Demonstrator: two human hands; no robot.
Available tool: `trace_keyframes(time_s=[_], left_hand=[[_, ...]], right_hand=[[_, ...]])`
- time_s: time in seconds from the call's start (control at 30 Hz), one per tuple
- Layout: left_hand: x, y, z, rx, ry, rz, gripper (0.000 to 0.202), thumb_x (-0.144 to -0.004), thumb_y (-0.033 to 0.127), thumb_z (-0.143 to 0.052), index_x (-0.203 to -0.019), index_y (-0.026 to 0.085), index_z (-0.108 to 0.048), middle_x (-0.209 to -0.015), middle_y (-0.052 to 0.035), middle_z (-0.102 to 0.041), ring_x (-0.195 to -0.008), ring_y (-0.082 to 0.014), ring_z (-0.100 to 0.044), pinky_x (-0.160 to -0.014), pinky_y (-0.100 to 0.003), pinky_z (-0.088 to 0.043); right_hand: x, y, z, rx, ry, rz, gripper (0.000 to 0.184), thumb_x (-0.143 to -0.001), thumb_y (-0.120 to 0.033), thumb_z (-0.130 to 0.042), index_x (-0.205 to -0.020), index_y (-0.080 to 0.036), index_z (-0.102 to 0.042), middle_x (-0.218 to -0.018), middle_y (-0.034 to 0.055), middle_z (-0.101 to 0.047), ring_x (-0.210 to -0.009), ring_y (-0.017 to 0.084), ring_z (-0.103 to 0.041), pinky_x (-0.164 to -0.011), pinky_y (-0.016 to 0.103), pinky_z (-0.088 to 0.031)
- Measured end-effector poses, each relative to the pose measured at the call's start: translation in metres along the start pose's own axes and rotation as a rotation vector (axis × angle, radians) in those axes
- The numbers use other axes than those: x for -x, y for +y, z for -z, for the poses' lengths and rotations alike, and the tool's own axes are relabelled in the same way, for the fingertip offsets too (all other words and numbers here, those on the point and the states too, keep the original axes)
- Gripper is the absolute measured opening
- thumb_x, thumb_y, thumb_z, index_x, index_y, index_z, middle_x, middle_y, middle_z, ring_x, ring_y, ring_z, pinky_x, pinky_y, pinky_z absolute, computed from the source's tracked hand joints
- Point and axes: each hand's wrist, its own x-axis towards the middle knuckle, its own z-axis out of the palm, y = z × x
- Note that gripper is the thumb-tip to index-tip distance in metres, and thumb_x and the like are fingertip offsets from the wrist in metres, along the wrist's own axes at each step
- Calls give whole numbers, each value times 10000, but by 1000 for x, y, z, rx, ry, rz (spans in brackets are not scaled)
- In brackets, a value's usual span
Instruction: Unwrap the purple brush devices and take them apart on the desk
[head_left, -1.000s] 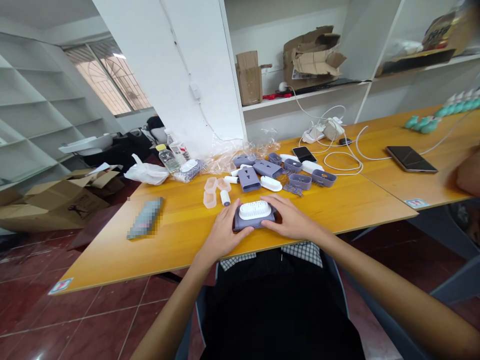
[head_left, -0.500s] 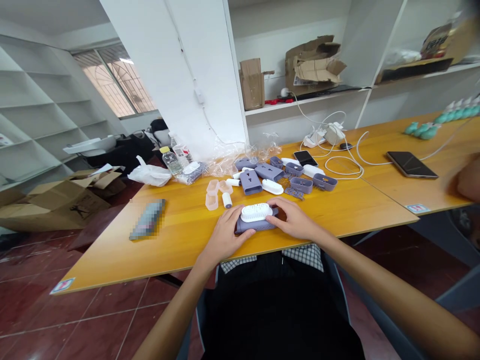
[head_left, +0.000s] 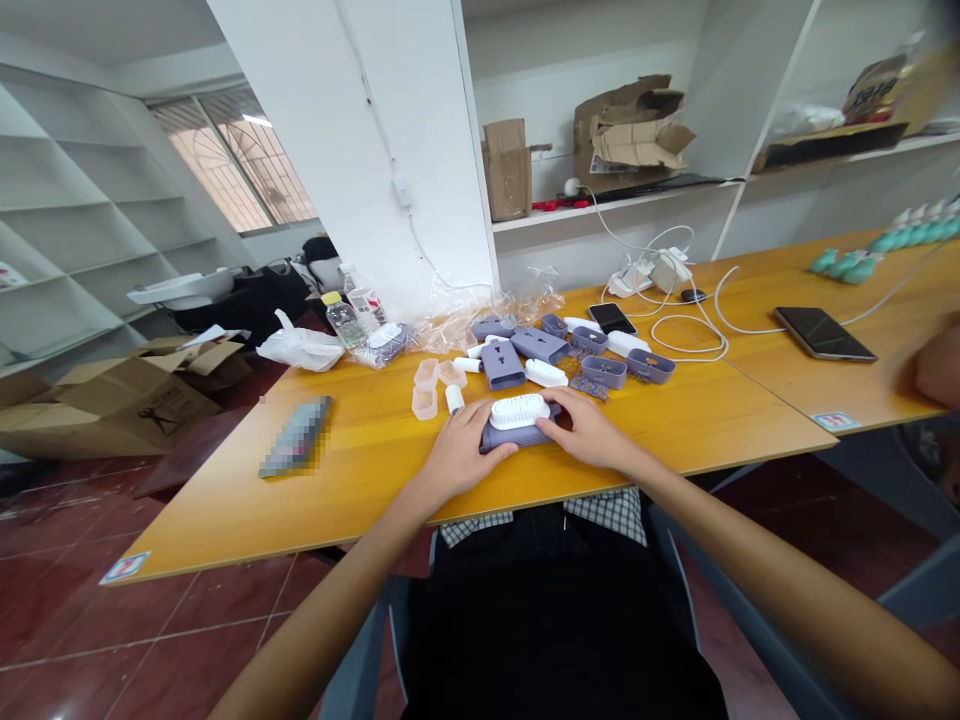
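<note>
A white oval brush piece with bristle-like teeth lies on top of a grey-purple plastic case, near the front edge of the table. My left hand wraps the left end of the case, its thumb along the front side. Around the right end curls my right hand, thumb against the brush piece. Fingertips behind the case are hidden. Just beyond are a grey-purple housing with cut-out holes, another white brush piece and a small white roller.
Clear pinkish cups stand left of the parts. Several purple oval trays and dark coiled wire pieces lie to the right. Further out are a phone, white cables, a tablet, a plastic bag and a bottle.
Both hands have shifted slightly away from me and to the right, carrying the case and brush piece along. The other parts on the table stay put.
</note>
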Motion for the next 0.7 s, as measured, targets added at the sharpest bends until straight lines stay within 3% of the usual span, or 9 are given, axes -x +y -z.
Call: trace_keyframes(time_s=[0.23, 0.43, 0.7], left_hand=[[-20, -4, -1, 26, -27, -36, 595, -946, 458, -764, -1443, 187, -582, -1469, -184, -638, -1370, -384, -601, -1173, -596, -473], [-13, -7, -8, 113, 32, -16, 628, -924, 491, -800, -1444, 210, -588, -1470, -162, -643, -1363, -365, -610, -1185, -590, -473], [-8, -5, -6, 64, 74, -51, 628, -885, 573, -832, -1364, 219, -632, -1408, -156, -688, -1313, -372, -645, -1144, -585, -507]], right_hand=[[-17, 13, 12, -40, -71, -48, 316, -886, -294, -711, -1190, -208, -732, -1198, 112, -751, -1074, 283, -704, -980, 475, -577], [-9, 9, 16, -42, -69, 25, 297, -929, -347, -705, -1192, -210, -725, -1205, 121, -736, -1095, 294, -692, -991, 489, -567], [-8, 8, 20, -53, -102, 63, 300, -958, -371, -693, -1220, -226, -720, -1202, 116, -735, -1082, 291, -695, -970, 481, -576]])
